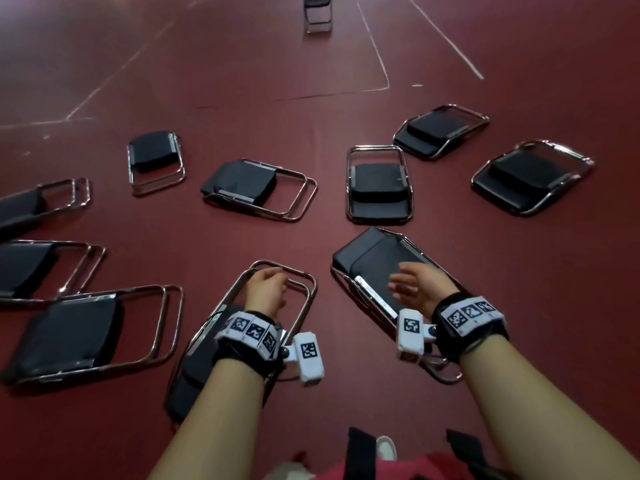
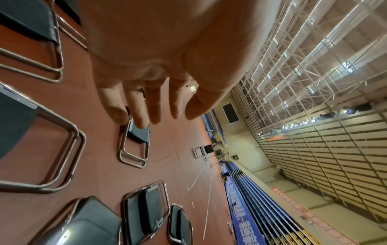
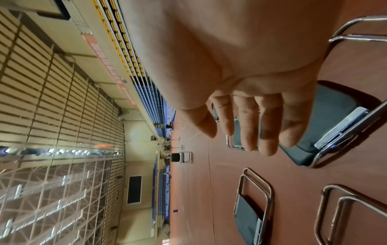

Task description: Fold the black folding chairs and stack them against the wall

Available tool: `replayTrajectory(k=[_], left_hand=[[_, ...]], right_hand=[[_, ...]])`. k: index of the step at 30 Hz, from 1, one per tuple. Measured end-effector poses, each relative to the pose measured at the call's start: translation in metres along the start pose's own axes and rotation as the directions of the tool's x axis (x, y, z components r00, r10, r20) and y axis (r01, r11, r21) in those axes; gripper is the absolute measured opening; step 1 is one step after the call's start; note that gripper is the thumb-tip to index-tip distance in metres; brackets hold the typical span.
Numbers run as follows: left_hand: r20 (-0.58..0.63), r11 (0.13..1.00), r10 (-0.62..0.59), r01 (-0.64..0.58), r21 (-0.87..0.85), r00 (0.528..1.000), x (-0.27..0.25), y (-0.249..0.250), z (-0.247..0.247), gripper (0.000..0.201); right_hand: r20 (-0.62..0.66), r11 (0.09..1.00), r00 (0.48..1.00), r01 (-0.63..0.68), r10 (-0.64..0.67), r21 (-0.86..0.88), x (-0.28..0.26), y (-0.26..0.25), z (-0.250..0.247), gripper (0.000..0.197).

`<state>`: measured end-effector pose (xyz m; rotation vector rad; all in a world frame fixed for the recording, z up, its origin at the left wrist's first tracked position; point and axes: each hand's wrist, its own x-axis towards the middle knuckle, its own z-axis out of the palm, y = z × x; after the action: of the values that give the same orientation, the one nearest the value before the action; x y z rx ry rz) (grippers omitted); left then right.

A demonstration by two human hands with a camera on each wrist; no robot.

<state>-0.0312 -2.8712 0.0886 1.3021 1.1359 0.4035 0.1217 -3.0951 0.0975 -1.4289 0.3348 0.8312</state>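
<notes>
Several folded black chairs with chrome frames lie flat on the dark red floor. My left hand [image 1: 268, 289] hovers over the chrome loop of the nearest folded chair [image 1: 194, 375], its fingers [image 2: 146, 106] hanging relaxed and holding nothing. To its right, my right hand [image 1: 410, 285] is spread above a second folded chair [image 1: 370, 268], with fingers [image 3: 251, 126] straight and empty. That chair's black seat and silver bracket [image 3: 326, 119] show just beyond the right hand. Whether either hand touches a frame cannot be told.
More folded chairs lie around: left [image 1: 69, 327], middle [image 1: 256, 188], centre [image 1: 379, 188] and far right [image 1: 530, 181]. One unfolded chair [image 1: 318, 12] stands far ahead. White court lines [image 1: 377, 46] cross the floor. Blue bleachers [image 2: 247, 195] line the hall's edge.
</notes>
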Motion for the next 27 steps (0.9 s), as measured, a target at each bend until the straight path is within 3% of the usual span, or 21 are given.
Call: replayTrajectory(k=[9,18,23,27], left_hand=[[0.126,0.995,-0.061,0.050,0.088,0.990,0.125,0.041,0.061,0.019],[0.282,0.986,0.022,-0.067,0.153,0.959,0.291,0.152,0.127,0.018],[0.415,0.971,-0.001,-0.099,0.219,0.910,0.355,0.180,0.195,0.017],[0.501,0.958,-0.030,-0.118,0.260,0.865,0.396,0.198,0.277,0.017]], right_hand=[[-0.092,0.989,0.987,-0.125,0.132,0.078,0.103,-0.034,0.033,0.011],[-0.198,0.974,0.979,-0.004,0.050,0.227,0.200,-0.134,0.097,0.011],[-0.268,0.953,0.960,0.000,0.085,0.303,0.247,-0.164,0.099,0.004],[-0.326,0.934,0.940,0.025,0.099,0.355,0.297,-0.202,0.078,0.008]])
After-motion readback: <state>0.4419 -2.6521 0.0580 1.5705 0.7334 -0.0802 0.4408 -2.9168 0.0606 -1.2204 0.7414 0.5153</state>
